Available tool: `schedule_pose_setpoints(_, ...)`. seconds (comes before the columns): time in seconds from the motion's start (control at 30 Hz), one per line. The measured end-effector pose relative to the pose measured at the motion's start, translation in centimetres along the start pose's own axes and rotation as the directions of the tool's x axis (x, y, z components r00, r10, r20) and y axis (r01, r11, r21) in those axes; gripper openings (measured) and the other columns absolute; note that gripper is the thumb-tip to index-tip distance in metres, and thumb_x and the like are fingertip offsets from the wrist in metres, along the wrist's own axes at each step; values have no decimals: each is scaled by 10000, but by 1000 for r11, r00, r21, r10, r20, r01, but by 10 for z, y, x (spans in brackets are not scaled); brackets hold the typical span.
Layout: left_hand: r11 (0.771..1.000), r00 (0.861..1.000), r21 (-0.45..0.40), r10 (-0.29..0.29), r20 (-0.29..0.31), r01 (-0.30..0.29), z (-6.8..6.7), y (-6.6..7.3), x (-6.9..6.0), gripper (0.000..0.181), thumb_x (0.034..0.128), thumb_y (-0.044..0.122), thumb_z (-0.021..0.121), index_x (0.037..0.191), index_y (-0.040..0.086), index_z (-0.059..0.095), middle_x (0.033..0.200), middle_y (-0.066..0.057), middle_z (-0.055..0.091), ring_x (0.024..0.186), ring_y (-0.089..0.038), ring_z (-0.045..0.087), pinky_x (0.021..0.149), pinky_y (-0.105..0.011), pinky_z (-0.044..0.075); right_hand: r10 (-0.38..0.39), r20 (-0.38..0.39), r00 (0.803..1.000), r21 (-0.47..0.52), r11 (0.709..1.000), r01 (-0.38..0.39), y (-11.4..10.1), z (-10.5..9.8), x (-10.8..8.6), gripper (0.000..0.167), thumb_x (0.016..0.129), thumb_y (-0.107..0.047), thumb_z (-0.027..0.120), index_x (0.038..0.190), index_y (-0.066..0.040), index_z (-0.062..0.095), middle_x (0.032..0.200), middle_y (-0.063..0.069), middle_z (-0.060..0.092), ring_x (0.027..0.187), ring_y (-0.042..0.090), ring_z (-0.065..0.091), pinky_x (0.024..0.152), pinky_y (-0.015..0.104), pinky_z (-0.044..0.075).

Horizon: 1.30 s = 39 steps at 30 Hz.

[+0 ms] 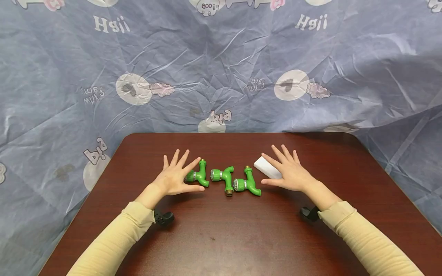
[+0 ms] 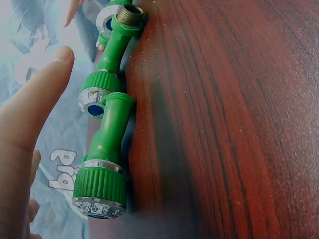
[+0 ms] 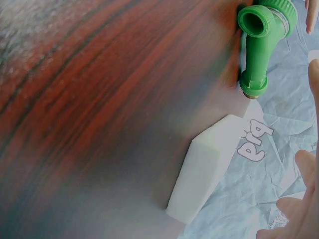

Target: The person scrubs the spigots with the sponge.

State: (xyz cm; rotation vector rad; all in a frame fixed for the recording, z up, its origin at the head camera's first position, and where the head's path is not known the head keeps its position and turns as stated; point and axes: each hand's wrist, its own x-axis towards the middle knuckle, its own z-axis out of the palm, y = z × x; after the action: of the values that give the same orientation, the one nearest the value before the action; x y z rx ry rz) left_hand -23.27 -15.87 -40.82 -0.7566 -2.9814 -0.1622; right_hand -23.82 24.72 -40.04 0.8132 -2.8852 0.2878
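Nothing gripped: our L hand (image 1: 172,179) & R hand (image 1: 293,175) splayed, digits apart. Flanking middle green faucet (image 1: 226,178): leftmost faucet (image 1: 202,176) & rightmost faucet (image 1: 251,183); white block (image 1: 266,167) farther right. Prob. nothing done yet, all handling left, we judge.

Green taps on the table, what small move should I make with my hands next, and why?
I'd probably lower your left hand and curl its fingers round the leftmost green tap: that hand is spread, holds nothing and partly covers this tap in the head view. Your right hand, also spread, is nearer the white block.
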Motion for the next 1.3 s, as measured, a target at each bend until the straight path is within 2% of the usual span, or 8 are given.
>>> schedule_pose_setpoints(0.27,999,1000,-45,-6,-22,5,0,2,-1,997,688,867,421,1500,331,204,1553,-161,89,1391,-428,-14,1022,-714,28,7,4,1000,18,1000,-7,-1,-3,0,883,773,-701,569,1487,-269,282,1547,176,101,1386,448,21,1062,662,31)
schedule_pose_setpoints(0.47,988,998,-153,-11,-57,2,-1,9,1,968,714,825,469,1501,340,183,1555,-162,55,1397,-402,-45,1062,-658,-7,32,-1,999,50,998,-32,-1,-3,-2,902,769,-683,594,1496,-276,249,1555,160,70,1391,430,47,1086,620,96)
schedule_pose_setpoints(0.63,962,994,-273,-10,-106,-20,-2,20,3,944,739,774,518,1502,338,171,1558,-140,38,1409,-337,-66,1103,-583,-9,38,-14,999,105,994,-37,-2,-3,-2,902,779,-655,609,1496,-234,258,1549,186,63,1389,430,73,1088,610,110)
schedule_pose_setpoints(0.8,916,976,-394,-17,-219,-72,-2,38,8,928,765,698,581,1500,253,230,1557,-83,121,1426,-226,1,1135,-492,105,45,-85,995,161,987,-31,-1,2,-2,856,774,-604,658,1465,-211,339,1537,203,120,1398,388,107,1096,584,136)
schedule_pose_setpoints(0.93,868,940,-475,-28,-341,-146,0,55,13,856,780,585,660,1461,169,349,1522,-53,257,1408,-219,161,1106,-470,233,78,-155,985,211,977,-44,-1,6,-2,827,753,-559,709,1427,-187,408,1517,200,205,1392,371,159,1071,595,199)
schedule_pose_setpoints(1.03,831,912,-521,-41,-408,-195,2,68,17,769,792,510,689,1419,151,426,1476,-30,350,1362,-222,280,1073,-473,291,115,-188,975,253,965,-65,-1,9,-2,815,746,-532,731,1414,-175,430,1503,192,249,1374,388,203,1032,621,247)
schedule_pose_setpoints(1.13,797,894,-564,-71,-442,-215,5,80,21,691,804,466,693,1383,157,476,1426,-3,422,1316,-188,358,1049,-450,331,152,-206,967,295,952,-87,-1,13,-3,804,744,-505,745,1407,-166,442,1494,192,272,1359,400,233,1019,619,266)
schedule_pose_setpoints(1.3,720,890,-660,-135,-436,-214,14,95,25,625,803,420,714,1339,161,524,1369,33,481,1206,-152,483,977,-373,423,207,-228,951,347,930,-119,0,21,-5,795,748,-467,760,1400,-136,449,1485,190,293,1354,394,247,1011,610,284)
